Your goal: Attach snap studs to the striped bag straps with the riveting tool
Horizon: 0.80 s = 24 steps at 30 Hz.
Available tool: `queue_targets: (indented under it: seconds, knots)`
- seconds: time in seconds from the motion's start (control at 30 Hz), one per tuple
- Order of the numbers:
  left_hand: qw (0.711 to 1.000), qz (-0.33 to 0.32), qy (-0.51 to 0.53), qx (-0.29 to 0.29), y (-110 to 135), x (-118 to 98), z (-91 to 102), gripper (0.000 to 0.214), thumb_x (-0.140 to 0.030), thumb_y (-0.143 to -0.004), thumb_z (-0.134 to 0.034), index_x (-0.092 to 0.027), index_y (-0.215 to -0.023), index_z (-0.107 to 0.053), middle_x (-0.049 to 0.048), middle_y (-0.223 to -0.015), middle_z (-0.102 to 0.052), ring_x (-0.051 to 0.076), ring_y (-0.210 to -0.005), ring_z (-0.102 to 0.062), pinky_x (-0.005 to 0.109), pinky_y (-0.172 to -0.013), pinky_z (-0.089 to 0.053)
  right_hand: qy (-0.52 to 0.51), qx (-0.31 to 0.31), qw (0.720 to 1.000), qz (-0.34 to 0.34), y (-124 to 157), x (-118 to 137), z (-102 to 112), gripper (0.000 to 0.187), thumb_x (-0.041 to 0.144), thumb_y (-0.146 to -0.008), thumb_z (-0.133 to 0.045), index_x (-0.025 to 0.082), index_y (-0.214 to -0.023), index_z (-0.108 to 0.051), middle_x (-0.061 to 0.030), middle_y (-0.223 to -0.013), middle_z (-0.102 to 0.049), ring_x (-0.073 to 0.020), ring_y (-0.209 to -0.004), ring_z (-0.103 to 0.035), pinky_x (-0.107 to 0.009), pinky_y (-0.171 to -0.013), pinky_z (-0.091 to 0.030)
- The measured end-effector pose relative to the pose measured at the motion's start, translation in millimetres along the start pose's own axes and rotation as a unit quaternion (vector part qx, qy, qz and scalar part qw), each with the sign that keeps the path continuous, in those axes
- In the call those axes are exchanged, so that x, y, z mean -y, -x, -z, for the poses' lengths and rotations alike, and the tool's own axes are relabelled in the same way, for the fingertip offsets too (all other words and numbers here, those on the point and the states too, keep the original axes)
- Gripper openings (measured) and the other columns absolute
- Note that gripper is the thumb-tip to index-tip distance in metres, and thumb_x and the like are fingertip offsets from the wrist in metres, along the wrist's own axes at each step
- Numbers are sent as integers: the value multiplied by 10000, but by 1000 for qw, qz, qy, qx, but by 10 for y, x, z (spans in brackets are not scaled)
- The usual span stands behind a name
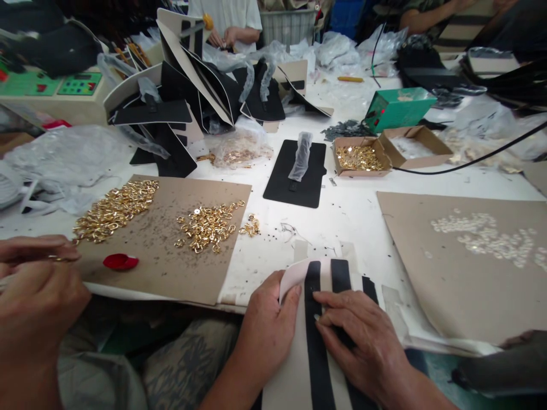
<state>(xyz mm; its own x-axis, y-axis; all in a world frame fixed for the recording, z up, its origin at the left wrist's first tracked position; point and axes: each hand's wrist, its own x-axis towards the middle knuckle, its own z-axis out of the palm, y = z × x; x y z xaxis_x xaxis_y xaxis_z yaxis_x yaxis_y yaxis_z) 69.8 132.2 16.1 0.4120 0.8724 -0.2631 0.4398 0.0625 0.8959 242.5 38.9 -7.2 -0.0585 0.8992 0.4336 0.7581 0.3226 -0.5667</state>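
Observation:
A cream piece with black stripes [299, 364] lies over the table's near edge and onto my lap. My left hand [265, 333] is closed on its left edge, thumb on top, with the corner folded up. My right hand [363, 341] lies on the black stripes with its fingers stretched out and the fingertips pressing the material. Neither hand holds anything else.
To the left, another person's hands [34, 285] work beside a brown board [171, 267] with gold rings [113, 208] and a red cap [120, 261]. A second brown board [465, 273] lies right. Farther back are a black card [294, 182], a box of gold parts [359, 158], a green box [399, 108] and stacked black pieces [192, 97].

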Motion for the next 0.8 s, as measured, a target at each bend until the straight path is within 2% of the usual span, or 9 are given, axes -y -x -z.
queue_targets:
  seconds: [0.33, 0.6, 0.8]
  knots:
    - [999, -3, -27, -23, -40, 30, -3, 135, -264, -977, -542, -201, -990, -662, 42, -981, -713, 216, -930, -672, 335, -870, -506, -10, 13, 1000, -6, 19, 17, -26, 145, 102, -916, -642, 235, -972, -658, -76, -1165, -753, -211, -914, -723, -390, -802, -547]
    - [1000, 3, -5, -19, -74, 55, -27, 139, -271, -968, -547, -205, -1004, -664, 57, -1030, -722, 233, -992, -677, 358, -937, -521, -15, 6, 1000, -17, 15, 25, -41, 149, 97, -923, -633, 240, -961, -649, -74, -1162, -750, -213, -901, -709, -398, -792, -534]
    - [998, 35, 46, -3, -96, 9, -5, 201, -273, -953, -552, -192, -1083, -682, 86, -1118, -750, 252, -1039, -703, 387, -968, -537, -22, 2, 1000, -14, 13, 20, -44, 168, 77, -916, -635, 235, -971, -645, -78, -1150, -751, -207, -897, -704, -384, -781, -534]
